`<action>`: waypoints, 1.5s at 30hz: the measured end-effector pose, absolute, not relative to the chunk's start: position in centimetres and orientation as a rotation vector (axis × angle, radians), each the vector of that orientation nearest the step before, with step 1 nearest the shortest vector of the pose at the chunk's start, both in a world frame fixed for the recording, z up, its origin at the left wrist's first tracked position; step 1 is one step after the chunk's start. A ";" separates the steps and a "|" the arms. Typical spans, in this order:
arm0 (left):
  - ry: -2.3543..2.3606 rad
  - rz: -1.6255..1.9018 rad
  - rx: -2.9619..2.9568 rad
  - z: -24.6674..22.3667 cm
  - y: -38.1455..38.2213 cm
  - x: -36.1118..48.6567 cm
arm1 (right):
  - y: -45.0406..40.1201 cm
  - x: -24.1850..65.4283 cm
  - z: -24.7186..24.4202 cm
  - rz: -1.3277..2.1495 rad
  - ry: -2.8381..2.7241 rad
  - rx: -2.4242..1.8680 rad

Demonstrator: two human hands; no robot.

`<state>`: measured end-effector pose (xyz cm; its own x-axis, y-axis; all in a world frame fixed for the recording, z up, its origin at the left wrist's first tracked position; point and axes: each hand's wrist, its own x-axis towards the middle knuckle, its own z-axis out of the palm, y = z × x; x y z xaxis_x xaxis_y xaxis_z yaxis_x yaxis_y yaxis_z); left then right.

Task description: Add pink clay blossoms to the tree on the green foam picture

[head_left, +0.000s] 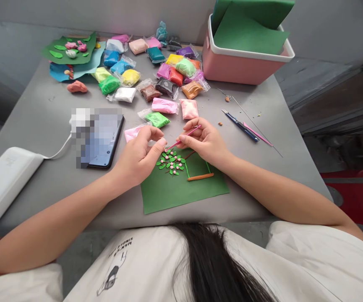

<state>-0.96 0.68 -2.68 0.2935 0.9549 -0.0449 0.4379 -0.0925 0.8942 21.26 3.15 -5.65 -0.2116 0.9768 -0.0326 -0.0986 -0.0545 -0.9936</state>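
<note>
From my head view, I have both hands meeting over the green sheet [168, 197], which lies near the front edge of the table [263, 113]. My right hand [202, 140] is closed in a pinch on a slim pink tool [191, 132], fingers curled, the tool slanting down to the left. My left hand [141, 156] is half curled, thumb and forefinger close together by the tool's lower end; I cannot tell whether they grip anything.

Just below the fingertips sits a cluster of green leaves [170, 162] dotted with pink balls, towards the sheet's upper left. An orange bar [200, 177] hangs from two green strands on the right half. The hands cover part of the sheet's upper edge; the lower edge runs at a slant, just inside the table's rim, so room on my side is narrow.

On the left, grey tabletop shows between my wrist and the phone [106, 144], with the white power bank [8, 184] farther out near the corner. Ahead is tight: a pink packet [133, 132] is just beside my left knuckles, and a pale peach packet [189, 109] just beyond my right ones. To the right there is a wider gap before the blue pen-like tool [239, 126] and the long thin rod [244, 111].
</note>
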 end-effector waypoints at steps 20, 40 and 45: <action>1.261 0.777 1.720 -2.6 0.5 -0.8 | 3.3 21.7 -5.4 1.331 -1.171 -1.022; 1.264 0.802 1.728 -2.0 0.3 -0.7 | 3.3 22.0 -4.9 1.268 -1.216 -1.085; 1.269 0.809 1.680 -1.6 0.1 -0.8 | 3.3 21.9 -4.9 1.257 -1.207 -1.074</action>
